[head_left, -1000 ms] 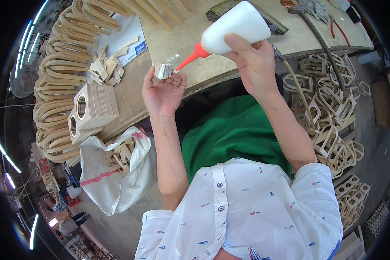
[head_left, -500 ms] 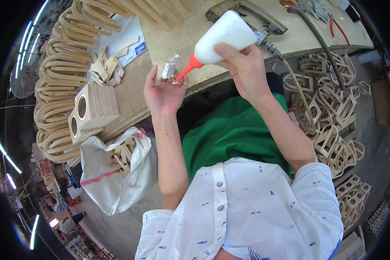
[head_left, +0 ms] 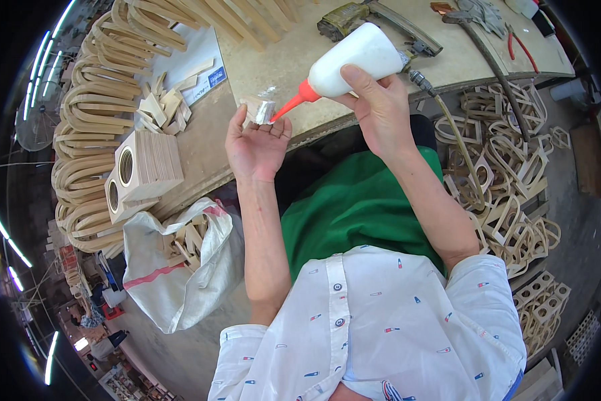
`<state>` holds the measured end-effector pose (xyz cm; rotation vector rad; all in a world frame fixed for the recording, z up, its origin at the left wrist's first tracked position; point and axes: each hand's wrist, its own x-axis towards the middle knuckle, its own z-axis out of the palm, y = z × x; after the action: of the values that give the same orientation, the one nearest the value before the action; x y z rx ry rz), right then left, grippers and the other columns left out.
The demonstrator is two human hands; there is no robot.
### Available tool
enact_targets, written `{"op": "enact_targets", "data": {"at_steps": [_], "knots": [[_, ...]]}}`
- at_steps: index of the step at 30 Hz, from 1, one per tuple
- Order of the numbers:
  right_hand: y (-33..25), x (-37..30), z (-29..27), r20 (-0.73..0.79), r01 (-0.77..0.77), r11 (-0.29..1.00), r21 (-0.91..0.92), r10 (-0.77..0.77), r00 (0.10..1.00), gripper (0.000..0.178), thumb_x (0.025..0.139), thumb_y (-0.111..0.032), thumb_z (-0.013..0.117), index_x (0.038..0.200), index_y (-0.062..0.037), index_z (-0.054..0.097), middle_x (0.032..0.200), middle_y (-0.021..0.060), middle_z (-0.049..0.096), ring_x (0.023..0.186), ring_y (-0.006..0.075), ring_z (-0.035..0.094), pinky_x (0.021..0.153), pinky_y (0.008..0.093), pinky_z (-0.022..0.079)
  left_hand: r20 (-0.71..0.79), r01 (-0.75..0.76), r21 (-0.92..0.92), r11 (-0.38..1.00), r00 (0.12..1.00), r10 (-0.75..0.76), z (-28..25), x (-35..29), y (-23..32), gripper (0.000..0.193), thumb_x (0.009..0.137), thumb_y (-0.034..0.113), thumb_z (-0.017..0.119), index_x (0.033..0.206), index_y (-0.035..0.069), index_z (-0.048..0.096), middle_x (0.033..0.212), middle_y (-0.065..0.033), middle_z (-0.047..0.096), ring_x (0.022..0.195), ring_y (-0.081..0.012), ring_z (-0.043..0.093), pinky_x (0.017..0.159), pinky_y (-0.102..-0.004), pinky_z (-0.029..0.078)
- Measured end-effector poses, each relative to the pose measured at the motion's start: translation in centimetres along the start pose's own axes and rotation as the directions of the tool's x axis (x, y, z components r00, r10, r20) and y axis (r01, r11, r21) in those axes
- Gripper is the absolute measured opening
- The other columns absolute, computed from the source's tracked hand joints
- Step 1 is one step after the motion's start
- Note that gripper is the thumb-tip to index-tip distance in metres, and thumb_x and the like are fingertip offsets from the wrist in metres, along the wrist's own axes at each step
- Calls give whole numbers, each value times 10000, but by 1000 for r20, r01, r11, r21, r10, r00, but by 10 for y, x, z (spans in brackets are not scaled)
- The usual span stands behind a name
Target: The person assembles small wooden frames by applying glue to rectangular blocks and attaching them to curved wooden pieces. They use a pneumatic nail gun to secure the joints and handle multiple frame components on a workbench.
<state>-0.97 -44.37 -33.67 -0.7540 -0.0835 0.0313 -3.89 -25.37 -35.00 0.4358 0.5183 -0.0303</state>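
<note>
My right hand (head_left: 381,110) is wrapped around a white squeeze glue bottle (head_left: 357,60), which tilts down to the left. Its red nozzle (head_left: 294,102) ends at the edge of a small pale wooden piece (head_left: 252,112). That piece is gripped by the thumb and fingertips of my left hand (head_left: 257,152), palm up above the bench edge. White glue coats the side of the piece facing the nozzle. Whether the tip touches the wood is hard to tell.
Bent wooden loops (head_left: 90,107) line the bench's left side, beside loose wood scraps (head_left: 163,107) and a block with round holes (head_left: 150,164). A white sack (head_left: 180,294) stands below. A nail gun (head_left: 344,19) and pliers (head_left: 521,47) lie farther back. Wooden frames (head_left: 514,154) are heaped at right.
The bottle has come round to a flatter tilt and shifted slightly right, its nozzle tip a little higher. My left hand has moved slightly right with the wooden piece.
</note>
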Motion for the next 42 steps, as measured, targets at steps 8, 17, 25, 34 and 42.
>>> {"op": "enact_targets", "data": {"at_steps": [8, 17, 25, 34, 42], "knots": [[-4, -2, -9, 16, -56, 997, -43, 57, 998, 417, 856, -111, 674, 1182, 47, 469, 1114, 134, 586, 1016, 236, 625, 855, 404, 564, 3, -58, 70, 996, 998, 58, -13, 5, 9, 307, 844, 260, 630, 1022, 18, 564, 918, -126, 626, 843, -257, 577, 909, -421, 406], [-41, -4, -40, -134, -122, 967, 222, 155, 979, 501, 927, -305, 590, 1266, 11, 401, 1218, 168, 548, 1158, 311, 548, 963, 492, 495, -39, -146, 199, 969, 987, 157, -41, 9, 37, 273, 846, 260, 647, 1016, 62, 566, 923, -102, 637, 804, -241, 595, 900, -422, 430], [-54, -12, -46, -189, -66, 925, 374, 145, 971, 472, 942, -339, 560, 1268, -31, 411, 1222, 156, 546, 1175, 299, 537, 977, 465, 490, 63, -231, 405, 885, 972, 225, -17, -21, 12, 307, 881, 232, 604, 1125, 48, 569, 1042, -77, 641, 968, -210, 600, 888, -382, 457], [-41, -27, -26, -191, -38, 969, 242, 86, 978, 510, 939, -343, 562, 1291, -18, 385, 1272, 173, 497, 1190, 327, 516, 1013, 482, 461, 212, -197, 304, 932, 968, 135, 24, -27, -13, 268, 872, 263, 612, 1012, 41, 555, 950, -74, 623, 893, -192, 604, 859, -363, 459], [-29, -21, -1, -135, 25, 962, 271, 13, 991, 526, 929, -330, 582, 1315, -34, 381, 1291, 160, 491, 1236, 310, 478, 1059, 475, 409, 76, 44, -54, 998, 996, -40, 21, -17, -26, 345, 851, 297, 631, 975, -11, 538, 856, -96, 587, 763, -206, 561, 919, -414, 430]]}}
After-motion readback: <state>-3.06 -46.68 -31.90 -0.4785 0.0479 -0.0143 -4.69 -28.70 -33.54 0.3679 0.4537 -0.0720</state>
